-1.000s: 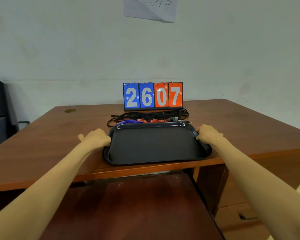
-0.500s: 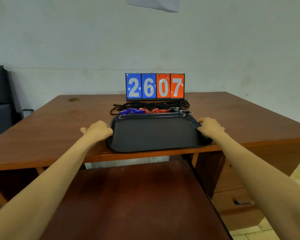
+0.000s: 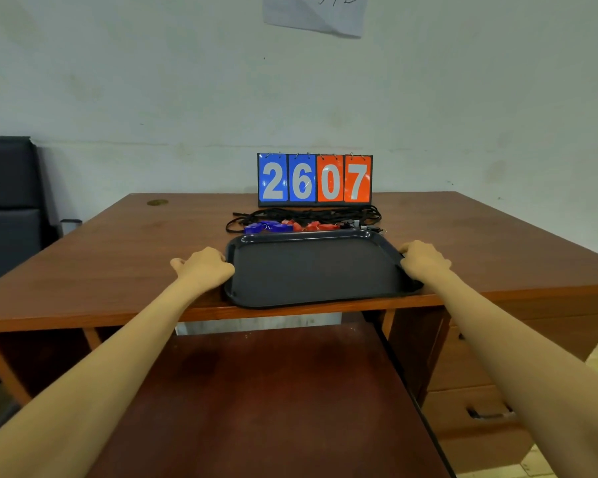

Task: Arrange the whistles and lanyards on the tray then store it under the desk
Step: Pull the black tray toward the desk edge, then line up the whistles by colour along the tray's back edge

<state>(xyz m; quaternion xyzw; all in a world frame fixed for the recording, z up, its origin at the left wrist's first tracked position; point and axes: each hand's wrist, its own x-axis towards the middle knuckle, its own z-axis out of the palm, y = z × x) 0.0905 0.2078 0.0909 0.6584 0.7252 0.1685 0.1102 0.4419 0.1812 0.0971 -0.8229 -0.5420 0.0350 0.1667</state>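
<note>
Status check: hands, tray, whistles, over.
Left hand and right hand grip tray by its short edges. It sits empty at the front edge of the desk. Whistles and lanyards heaped behind it, none loaded.

- Soft, even light fills the room; the shade lies deepest under the desk [image 3: 118, 257].
- Faint glare sits on the scoreboard [image 3: 315, 179] cards and the tray [image 3: 308, 234] rim.
- My wide lens bows the edges; the centre is sharp.
</note>
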